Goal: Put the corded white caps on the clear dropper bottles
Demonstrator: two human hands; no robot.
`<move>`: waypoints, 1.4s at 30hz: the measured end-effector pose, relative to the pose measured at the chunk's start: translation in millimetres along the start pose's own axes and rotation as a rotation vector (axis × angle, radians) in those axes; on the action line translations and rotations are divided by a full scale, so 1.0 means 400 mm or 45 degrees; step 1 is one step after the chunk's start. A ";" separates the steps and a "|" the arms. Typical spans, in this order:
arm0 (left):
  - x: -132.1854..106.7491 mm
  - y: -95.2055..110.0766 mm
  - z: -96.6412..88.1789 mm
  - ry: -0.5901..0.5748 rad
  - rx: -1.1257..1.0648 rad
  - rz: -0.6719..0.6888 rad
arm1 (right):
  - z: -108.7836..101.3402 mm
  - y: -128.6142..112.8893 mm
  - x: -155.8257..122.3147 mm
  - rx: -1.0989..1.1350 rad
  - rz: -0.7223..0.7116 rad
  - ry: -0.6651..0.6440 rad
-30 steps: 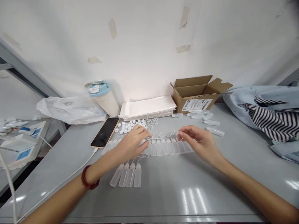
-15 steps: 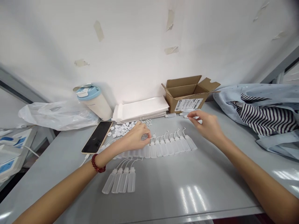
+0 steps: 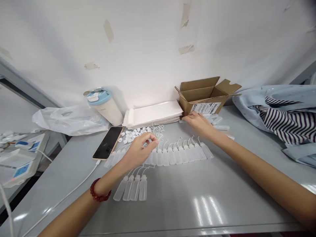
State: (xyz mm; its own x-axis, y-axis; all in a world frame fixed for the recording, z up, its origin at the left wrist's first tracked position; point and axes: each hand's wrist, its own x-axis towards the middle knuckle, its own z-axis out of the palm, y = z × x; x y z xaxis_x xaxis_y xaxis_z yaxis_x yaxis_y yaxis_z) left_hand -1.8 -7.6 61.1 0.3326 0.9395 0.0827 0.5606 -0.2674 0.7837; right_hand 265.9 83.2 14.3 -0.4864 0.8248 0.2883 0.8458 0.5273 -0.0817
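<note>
My right hand (image 3: 198, 124) reaches to the front of the cardboard box, its fingertips closed at a small clear plastic bottle (image 3: 182, 121) that they mostly cover. Beside that hand lie several loose clear bottles (image 3: 221, 127). My left hand (image 3: 142, 148) hovers over a row of bottles with thin white tubes (image 3: 185, 153), thumb and index finger pinched together; whatever lies between them is too small to make out. Nearer me, several more tubed bottles (image 3: 135, 189) lie side by side. Loose white caps (image 3: 128, 135) and a tangle of white tubes (image 3: 158, 127) are behind my left hand.
The open cardboard box (image 3: 206, 98) and a stack of white envelopes (image 3: 154, 113) stand against the wall. Leftward are a tumbler (image 3: 106, 107), a plugged-in phone (image 3: 108, 144) and a plastic bag (image 3: 69, 121). Blue and striped fabric (image 3: 283, 121) lies right.
My right hand has moved left and down to the bottle by the envelopes. My left hand has drawn back slightly from the tubes of the row. The view has shifted a little.
</note>
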 end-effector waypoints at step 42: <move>-0.107 0.023 0.025 -0.350 -0.905 -0.198 | -0.089 -0.301 -0.200 0.587 -0.402 0.250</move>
State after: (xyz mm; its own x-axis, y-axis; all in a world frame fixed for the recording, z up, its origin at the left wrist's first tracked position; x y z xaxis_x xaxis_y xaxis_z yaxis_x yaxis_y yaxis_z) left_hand -3.4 -52.4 58.8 0.5183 0.8431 -0.1435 0.0261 0.1521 0.9880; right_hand 210.8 -53.6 35.1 -0.6121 0.5837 0.5335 0.4628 0.8115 -0.3569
